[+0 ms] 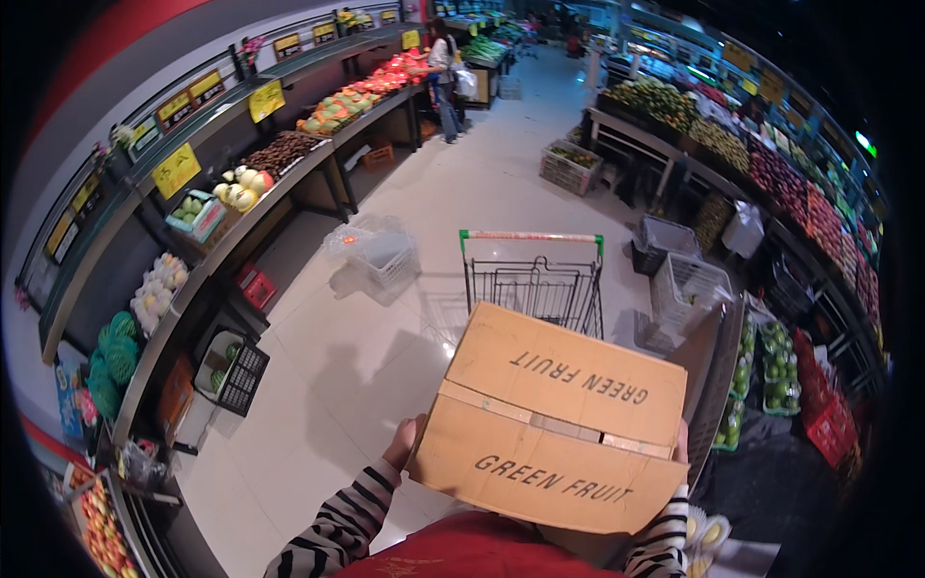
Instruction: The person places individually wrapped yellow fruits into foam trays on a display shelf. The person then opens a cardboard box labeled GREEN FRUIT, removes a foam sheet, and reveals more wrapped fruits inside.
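Note:
A closed cardboard carton (pixel 553 415) with printed writing on its flaps is held in front of my red apron. A narrow gap runs between the top flaps, partly crossed by tape. My left hand (pixel 405 441) grips the carton's left end; its fingers are mostly hidden by the box. At the right end, my right hand (pixel 681 442) holds the other side, with only a sliver of it visible. Just beyond the box stands a wire shopping cart (pixel 538 285) with a green-ended handle.
A white plastic crate (pixel 392 266) and clear plastic wrap lie on the floor ahead to the left. Fruit shelves (pixel 332 148) line the left side. On the right are stacked crates (pixel 686 292), packs of green fruit (pixel 780 368) and a sloped fruit stand (pixel 723 162). A person (pixel 442 79) stands farther back.

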### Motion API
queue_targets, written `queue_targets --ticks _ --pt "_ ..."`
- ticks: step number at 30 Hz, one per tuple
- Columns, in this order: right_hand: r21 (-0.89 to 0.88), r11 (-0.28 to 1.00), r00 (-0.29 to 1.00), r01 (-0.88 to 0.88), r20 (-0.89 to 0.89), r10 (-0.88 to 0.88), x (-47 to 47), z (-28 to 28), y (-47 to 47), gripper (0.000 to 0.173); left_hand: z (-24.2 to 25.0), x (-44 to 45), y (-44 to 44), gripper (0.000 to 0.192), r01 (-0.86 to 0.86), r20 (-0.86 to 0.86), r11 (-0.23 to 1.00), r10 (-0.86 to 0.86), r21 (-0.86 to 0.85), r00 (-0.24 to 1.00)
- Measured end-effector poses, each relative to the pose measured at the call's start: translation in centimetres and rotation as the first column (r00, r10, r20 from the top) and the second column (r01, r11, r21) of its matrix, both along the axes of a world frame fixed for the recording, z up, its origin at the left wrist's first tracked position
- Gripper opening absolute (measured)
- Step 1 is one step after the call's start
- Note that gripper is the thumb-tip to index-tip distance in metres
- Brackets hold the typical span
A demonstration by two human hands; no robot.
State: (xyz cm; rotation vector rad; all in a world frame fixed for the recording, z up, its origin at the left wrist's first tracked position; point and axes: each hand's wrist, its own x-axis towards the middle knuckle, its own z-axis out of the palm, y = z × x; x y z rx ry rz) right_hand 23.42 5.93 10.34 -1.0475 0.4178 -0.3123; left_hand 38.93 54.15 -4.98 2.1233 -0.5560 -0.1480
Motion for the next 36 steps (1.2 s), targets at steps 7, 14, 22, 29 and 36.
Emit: queue_targets --ticks 7,14,22,29,36 --pt "-0.676 0.711 0.906 -0.197 -0.402 -0.131 0.5 -0.6 -5.7 0.022 8.9 1.1 3.8 0.025 0.050 -0.225 0.996 -0.033 0.069 0.974" --pt "-0.555 0.819 0.951 -0.147 -0.306 -0.037 -2.7 4.3 -1.9 0.021 18.6 -5.7 -1.0 0.047 -0.251 -0.404 0.930 0.128 -0.267 0.906" --pt "-0.621 0.194 0.589 -0.759 -0.529 0.611 -9.1 12.2 3.0 0.064 23.5 -9.4 3.5 0.022 0.013 -0.474 0.899 -0.243 -0.438 0.846" --pt "-0.461 0.195 0.439 -0.866 -0.513 0.737 -11.0 8.9 4.9 0.081 25.7 -7.7 0.8 0.037 0.571 -0.590 0.745 -0.645 -0.343 0.486" --pt "-0.665 -0.078 0.520 -0.743 -0.646 0.559 -13.1 6.0 7.9 0.109 21.3 -10.9 -3.4 0.107 0.789 -0.156 0.519 -0.794 0.330 0.588"
